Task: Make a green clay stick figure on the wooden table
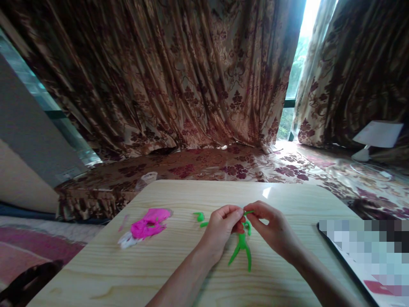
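My left hand and my right hand meet above the table, each with thumb and fingers pinched. Between their fingertips is a thin strip of green modelling clay. Just below them lies a green clay figure with two long, tapering legs spread toward me; my fingers partly hide its upper part. A curved green bit shows beside it, under my right hand. Left of my left hand lie a small green clay lump with a pointed end and a short green piece, partly covered by that hand.
On the wooden-topped table, a crumpled bright pink sheet lies at the left with a white wrapper. A dark-edged flat object, its face pixelated, occupies the right. Behind are a cloth-covered ledge, curtains and a white lamp.
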Demonstrator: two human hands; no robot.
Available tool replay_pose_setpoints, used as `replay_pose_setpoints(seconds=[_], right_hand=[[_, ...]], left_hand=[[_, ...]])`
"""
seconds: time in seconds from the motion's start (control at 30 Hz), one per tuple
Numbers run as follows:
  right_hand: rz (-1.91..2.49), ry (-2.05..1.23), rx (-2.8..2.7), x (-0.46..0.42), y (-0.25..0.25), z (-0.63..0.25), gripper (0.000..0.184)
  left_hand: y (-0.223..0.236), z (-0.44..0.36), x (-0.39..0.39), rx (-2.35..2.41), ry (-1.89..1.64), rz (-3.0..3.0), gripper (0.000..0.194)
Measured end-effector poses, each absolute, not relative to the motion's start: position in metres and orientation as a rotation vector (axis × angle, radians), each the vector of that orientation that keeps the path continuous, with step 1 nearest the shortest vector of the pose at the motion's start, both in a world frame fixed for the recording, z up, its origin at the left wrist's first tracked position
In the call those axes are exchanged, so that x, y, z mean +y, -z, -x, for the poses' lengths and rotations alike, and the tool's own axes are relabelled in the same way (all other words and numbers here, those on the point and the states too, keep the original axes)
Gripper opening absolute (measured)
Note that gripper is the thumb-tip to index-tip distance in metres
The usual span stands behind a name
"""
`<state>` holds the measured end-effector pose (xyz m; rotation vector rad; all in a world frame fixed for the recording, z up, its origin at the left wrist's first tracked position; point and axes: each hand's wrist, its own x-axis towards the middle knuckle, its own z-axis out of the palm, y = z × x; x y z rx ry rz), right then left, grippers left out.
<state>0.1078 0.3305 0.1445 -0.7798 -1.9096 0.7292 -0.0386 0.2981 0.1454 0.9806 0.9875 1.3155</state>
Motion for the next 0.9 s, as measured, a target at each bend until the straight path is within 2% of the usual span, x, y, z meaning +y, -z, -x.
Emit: replay_pose_setpoints(seconds=[0.53, 0.73, 0.9], right_hand=[[0.776, -0.794, -1.775, 0.331, -0.136, -0.107, 0.009], [0.777, -0.829, -1.745, 0.330, -0.136, -0.105, 0.010], [0.776, -0.865, -1.724, 0.332, -0.132, -0.104, 0.012]], left_hand=[[-0.144, 0.040, 0.300, 1.090, -1.379, -1.083, 0.021], [-0.144, 0.040, 0.300, 1.017, -1.387, -1.000, 0.032], [-0.142, 0.039, 0.301, 1.101, -1.348, -1.101, 0.023]])
